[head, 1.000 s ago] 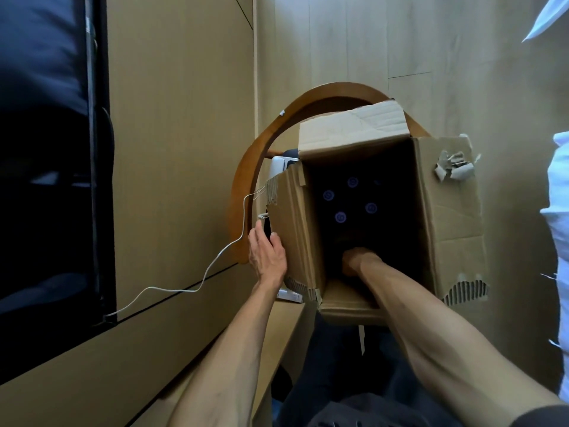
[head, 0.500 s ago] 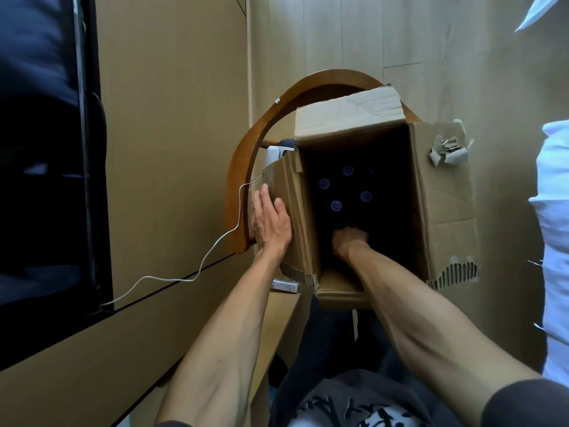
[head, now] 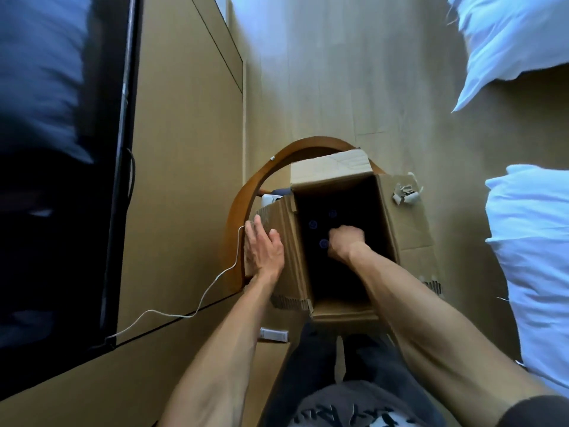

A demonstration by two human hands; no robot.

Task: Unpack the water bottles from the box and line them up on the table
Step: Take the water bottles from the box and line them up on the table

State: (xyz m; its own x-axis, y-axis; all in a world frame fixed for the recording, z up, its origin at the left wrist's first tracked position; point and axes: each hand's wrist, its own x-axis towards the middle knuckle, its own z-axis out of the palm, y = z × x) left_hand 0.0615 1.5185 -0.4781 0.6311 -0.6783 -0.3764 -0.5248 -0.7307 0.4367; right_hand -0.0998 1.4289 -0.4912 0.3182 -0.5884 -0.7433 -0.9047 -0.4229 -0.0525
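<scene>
Right hand (head: 345, 243) reaches into the open cardboard box (head: 406, 229), fingers curled; what they hold cannot be told in the dark interior. Three blue bottle caps (head: 323, 243) show just left of it, deep inside. Left hand (head: 263, 252), fingers straight, presses flat against the box's left flap (head: 284, 220).

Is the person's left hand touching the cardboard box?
Touching. The head view shows the left hand laid flat, fingers straight, against the outer side flap of the cardboard box, with no gap between them.
</scene>
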